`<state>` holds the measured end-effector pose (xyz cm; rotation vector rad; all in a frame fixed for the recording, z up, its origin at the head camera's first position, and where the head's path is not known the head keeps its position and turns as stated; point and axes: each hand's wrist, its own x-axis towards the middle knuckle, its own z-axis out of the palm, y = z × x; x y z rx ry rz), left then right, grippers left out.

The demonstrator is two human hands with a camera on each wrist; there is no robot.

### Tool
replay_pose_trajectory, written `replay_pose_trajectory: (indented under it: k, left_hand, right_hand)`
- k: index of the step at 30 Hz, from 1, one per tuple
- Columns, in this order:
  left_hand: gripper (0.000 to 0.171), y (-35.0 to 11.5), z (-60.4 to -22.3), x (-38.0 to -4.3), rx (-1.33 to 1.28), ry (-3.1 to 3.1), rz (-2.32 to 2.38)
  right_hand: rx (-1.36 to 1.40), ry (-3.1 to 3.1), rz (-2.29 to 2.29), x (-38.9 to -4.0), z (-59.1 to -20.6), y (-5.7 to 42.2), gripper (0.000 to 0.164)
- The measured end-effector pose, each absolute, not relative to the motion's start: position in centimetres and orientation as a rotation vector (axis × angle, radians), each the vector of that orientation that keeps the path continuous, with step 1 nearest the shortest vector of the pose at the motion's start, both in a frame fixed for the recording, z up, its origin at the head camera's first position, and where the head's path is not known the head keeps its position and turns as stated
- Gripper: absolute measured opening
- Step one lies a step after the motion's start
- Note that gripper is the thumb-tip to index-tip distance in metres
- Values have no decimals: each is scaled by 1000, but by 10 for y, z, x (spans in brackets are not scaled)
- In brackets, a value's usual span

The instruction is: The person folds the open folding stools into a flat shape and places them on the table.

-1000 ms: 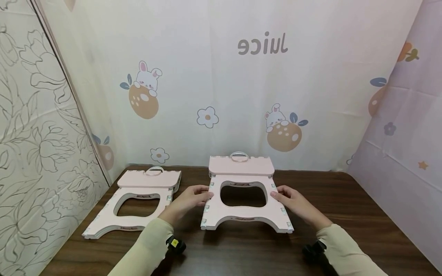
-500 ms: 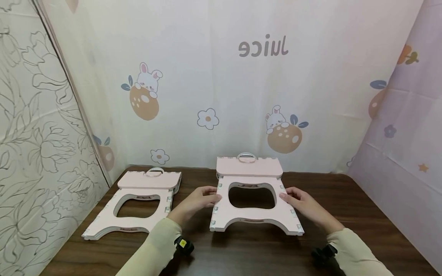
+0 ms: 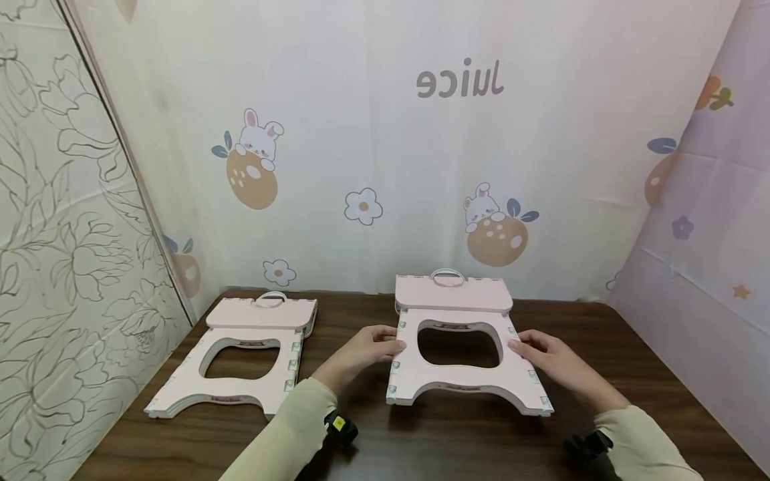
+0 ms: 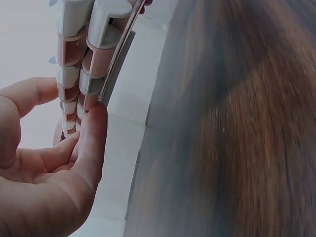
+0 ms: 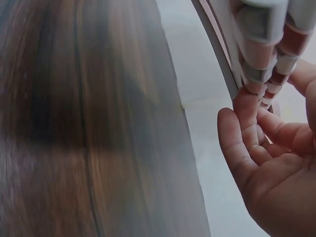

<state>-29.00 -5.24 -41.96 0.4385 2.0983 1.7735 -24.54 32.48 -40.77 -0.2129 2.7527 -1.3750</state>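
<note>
Both hands hold a pale pink folding step stool (image 3: 463, 377), folded flat, by its two side edges. The left hand (image 3: 369, 351) pinches the left edge, thumb on top and fingers underneath; the left wrist view shows those fingers (image 4: 91, 143) against the hinged edge. On the opposite edge the right hand (image 3: 559, 361) grips the same way, its fingers (image 5: 247, 116) curled beneath in the right wrist view. The stool is raised off the wood, with a small carry handle (image 3: 448, 276) at its far end. A matching folded stool (image 3: 240, 387) lies at the left, apart from the hands.
The dark wooden table (image 3: 601, 334) runs back to a white printed curtain (image 3: 409, 147). A line-drawn floral sheet (image 3: 66, 220) hangs at the left and a lilac one (image 3: 716, 267) at the right. A black wrist device (image 3: 341, 427) sits under the left sleeve.
Both hands have carried the held stool steadily to the right, away from the other stool. Their grip looks the same, and the left stool has stayed put.
</note>
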Motion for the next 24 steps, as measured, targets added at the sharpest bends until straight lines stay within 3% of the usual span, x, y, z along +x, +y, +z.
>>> replay_pose_trajectory:
  k: [24]
  left_hand:
    - [48, 1, -424, -290, 449, 2060, 1767]
  right_hand:
    - [-10, 2759, -1187, -233, -398, 376, 69]
